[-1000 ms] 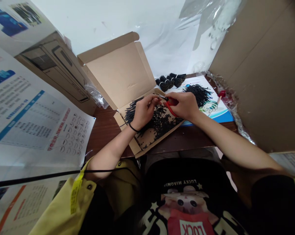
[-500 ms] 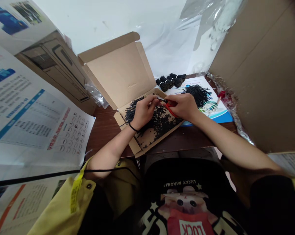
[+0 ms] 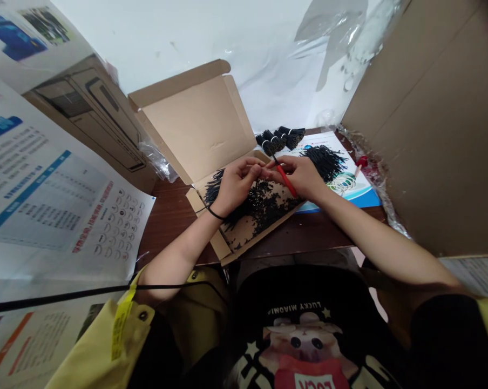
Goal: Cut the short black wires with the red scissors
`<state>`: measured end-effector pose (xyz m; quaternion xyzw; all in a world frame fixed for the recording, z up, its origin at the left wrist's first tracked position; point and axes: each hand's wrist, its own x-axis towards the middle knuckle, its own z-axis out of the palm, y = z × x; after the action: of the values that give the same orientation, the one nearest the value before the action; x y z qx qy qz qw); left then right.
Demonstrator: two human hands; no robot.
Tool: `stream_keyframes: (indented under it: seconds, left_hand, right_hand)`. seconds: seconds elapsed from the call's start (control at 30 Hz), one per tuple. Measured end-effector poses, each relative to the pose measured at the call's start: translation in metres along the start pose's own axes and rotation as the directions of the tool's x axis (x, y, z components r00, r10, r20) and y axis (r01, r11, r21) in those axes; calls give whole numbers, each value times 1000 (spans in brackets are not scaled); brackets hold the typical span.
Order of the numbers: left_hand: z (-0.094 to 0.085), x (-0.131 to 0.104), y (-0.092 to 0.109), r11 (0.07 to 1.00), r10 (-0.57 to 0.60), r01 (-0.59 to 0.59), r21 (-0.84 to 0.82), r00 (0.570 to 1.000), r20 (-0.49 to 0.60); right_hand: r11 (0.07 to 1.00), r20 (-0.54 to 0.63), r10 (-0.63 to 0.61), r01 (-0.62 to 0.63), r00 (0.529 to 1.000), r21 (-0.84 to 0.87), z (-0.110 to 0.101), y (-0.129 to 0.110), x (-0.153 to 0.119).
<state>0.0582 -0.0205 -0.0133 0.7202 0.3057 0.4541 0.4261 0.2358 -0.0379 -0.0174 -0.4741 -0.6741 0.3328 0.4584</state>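
My left hand (image 3: 238, 186) is over the open cardboard box (image 3: 197, 127), thumb and fingers pinched together; what they hold, if anything, is too small to make out. Closed around red-handled cutters (image 3: 286, 182), my right hand (image 3: 304, 175) meets the left at the fingertips. The cutters slant with their dark tip up toward the back. Below the hands, short black offcuts (image 3: 270, 212) are scattered over the box floor. Longer thin black strips (image 3: 214, 188) lie at the box's left, partly hidden by my left hand.
Behind the box lie several black bundles (image 3: 278, 141) tied with white bands. To the right, a loose black pile (image 3: 325, 162) and pale rubber bands (image 3: 343, 182) rest on a blue-and-white sheet (image 3: 363, 200). Cardboard (image 3: 426, 129) rises at right; a printed sheet (image 3: 66, 200) stands at left.
The cutters have turned in my right hand, from handles spread with the tip toward my left fingers to slanting upright. My right fingers now reach to the left fingertips.
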Motion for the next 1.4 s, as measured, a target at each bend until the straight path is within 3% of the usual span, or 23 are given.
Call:
stream_keyframes:
  seconds: [0.07,0.17,1.0,1.17,1.27,1.33,1.4]
  left_hand:
    - [-1,1,0,1000,-6,5,-24,1000,-8]
    - [-1,1,0,1000,-10,10,-15,1000,-9]
    - [-2,-1,4,983,86,-75,167,994,-61]
    - [-1,-1,9,984,84,-71,165,994,-75]
    - [-4,2,5,976,79,-56,208,992,-101]
    - [-5,3,-1,974,61,-41,222,995,-85]
    - [-6,4,-7,976,39,-29,215,998,-47]
  right_hand:
    - [988,68,45,-54,997,144,2,0,-1]
    - [969,116,80,-105,990,225,4,1,-1]
    - [918,157,91,-144,983,370,10,2,-2]
    - [980,174,59,-90,983,177,-13,-10,3]
    - [998,87,54,-56,995,10,-42,-10,12]
    - [974,11,90,-86,996,-208,-61,-1,19]
    - [888,-101,92,-128,991,-442,-78,14,26]
